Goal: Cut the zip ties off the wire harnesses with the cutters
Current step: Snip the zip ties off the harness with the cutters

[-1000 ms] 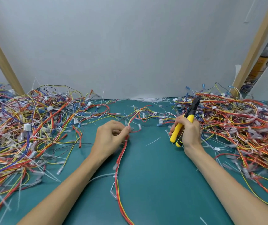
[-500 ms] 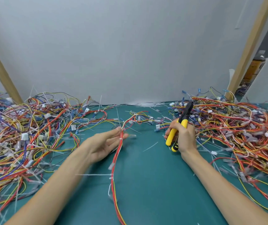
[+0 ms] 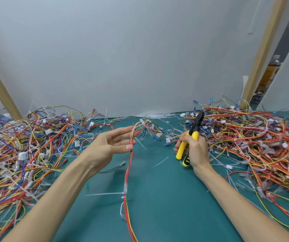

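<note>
A red, orange and yellow wire harness point(image 3: 127, 172) runs from the near edge up the middle of the teal mat point(image 3: 166, 203). A white zip tie point(image 3: 105, 194) is fastened around it low down, its tail pointing left. My left hand point(image 3: 108, 147) is raised with straight fingers, palm turned right. The harness passes between its fingertips and thumb, touching them. My right hand point(image 3: 197, 149) grips the yellow handles of the cutters point(image 3: 195, 130). Their black jaws point up and away, apart from the harness.
A large tangle of coloured harnesses point(image 3: 26, 145) covers the left of the mat, and another pile point(image 3: 255, 137) covers the right. Cut zip-tie bits lie scattered across the middle. Slanted wooden posts point(image 3: 0, 91) point(image 3: 262, 49) stand at the back corners before a grey wall.
My left hand has uncurled from a pinch on the harness to straight fingers and risen, with the harness's upper part lifting along. The right hand with the cutters has barely moved.
</note>
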### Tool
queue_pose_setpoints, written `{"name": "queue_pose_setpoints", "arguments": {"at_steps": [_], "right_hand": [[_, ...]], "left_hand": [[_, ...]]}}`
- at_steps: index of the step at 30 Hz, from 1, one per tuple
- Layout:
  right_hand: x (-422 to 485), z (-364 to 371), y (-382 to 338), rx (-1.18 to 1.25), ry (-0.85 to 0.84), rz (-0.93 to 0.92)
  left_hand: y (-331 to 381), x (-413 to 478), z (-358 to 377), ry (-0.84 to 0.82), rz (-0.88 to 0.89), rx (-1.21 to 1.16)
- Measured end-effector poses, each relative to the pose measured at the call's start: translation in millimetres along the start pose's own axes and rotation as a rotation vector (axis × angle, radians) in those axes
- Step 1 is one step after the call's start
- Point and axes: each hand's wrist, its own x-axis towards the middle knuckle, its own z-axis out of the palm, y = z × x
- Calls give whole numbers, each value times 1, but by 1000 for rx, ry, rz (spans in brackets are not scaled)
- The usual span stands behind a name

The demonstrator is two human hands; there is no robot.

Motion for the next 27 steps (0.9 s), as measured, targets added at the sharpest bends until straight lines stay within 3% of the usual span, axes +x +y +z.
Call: {"name": "queue_pose_setpoints", "arguments": {"at_steps": [5,8,14,23,27], "right_hand": [[-3,0,-2,-3,-2,-1],[-3,2,-2,-2,-13,3],[-2,2,0,-98,-67,-77],[-9,10,1,-469,-311,-256],[-9,9,-2,-534,-359,-208]], "left_hand": [[-10,2,12,103,165,73],[-22,2,20,75,136,-131],[-42,4,20,286,46,-290],[-53,-4,14,170,81,-77],[-53,-5,15,203,68,-90]]}}
